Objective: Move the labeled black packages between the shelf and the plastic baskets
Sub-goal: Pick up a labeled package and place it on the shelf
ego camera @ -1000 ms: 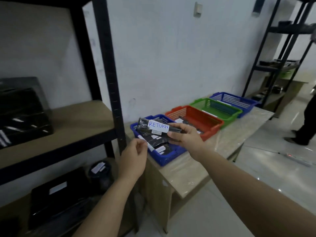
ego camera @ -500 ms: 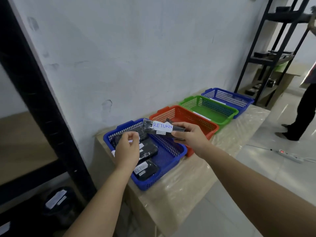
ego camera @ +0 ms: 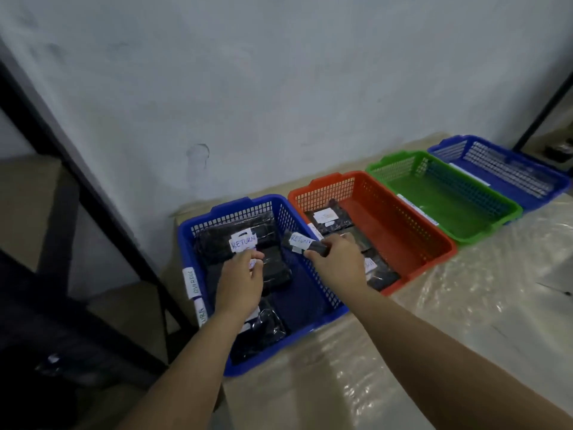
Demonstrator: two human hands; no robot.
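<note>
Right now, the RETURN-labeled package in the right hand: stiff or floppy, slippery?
The RETURN-labeled package juts out level past the right hand, gripped at one end only, so probably fairly stiff and light. Packages in the near blue basket show glossy wrap, so this one may be slippery; a firm pinch seems wise.

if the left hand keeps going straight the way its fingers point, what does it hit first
Most likely the black package with the RETURN label lying in the near blue basket. The left hand points up-image at it; its fingertips look nearly there, though depth is unclear.
</note>
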